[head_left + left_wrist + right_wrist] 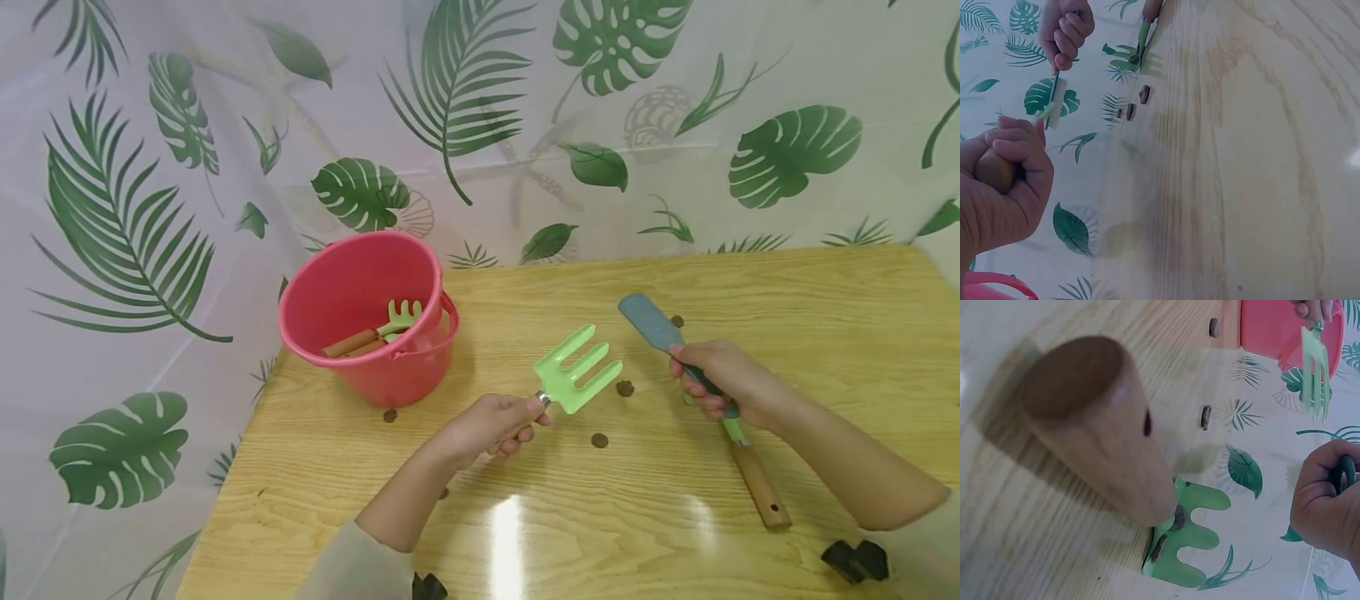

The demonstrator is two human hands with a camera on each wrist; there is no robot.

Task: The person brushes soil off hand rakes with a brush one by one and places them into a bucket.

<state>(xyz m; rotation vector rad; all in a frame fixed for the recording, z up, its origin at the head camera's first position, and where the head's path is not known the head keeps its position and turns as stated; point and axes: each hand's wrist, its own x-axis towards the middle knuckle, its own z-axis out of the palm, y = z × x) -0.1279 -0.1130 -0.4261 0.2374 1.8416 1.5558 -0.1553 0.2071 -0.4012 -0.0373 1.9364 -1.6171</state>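
Note:
My left hand [491,427] grips the wooden handle of a green three-pronged garden fork [558,385], its prongs pointing away to the right above the table. My right hand [726,379] holds a flat grey brush [648,321] by its dark handle. Pale bristles show on the brush's underside in the left wrist view. Below that hand, a second green tool with a wooden handle [759,487] lies on the table. In the right wrist view its pronged head [1185,559] has brown clumps on it.
At the left stands a red bucket [405,375] with green, wooden-handled tools [352,343] inside. Brown bits [625,388] are scattered over the wooden table [525,292]. A leaf-printed sheet [495,125] hangs behind the table and along its left side.

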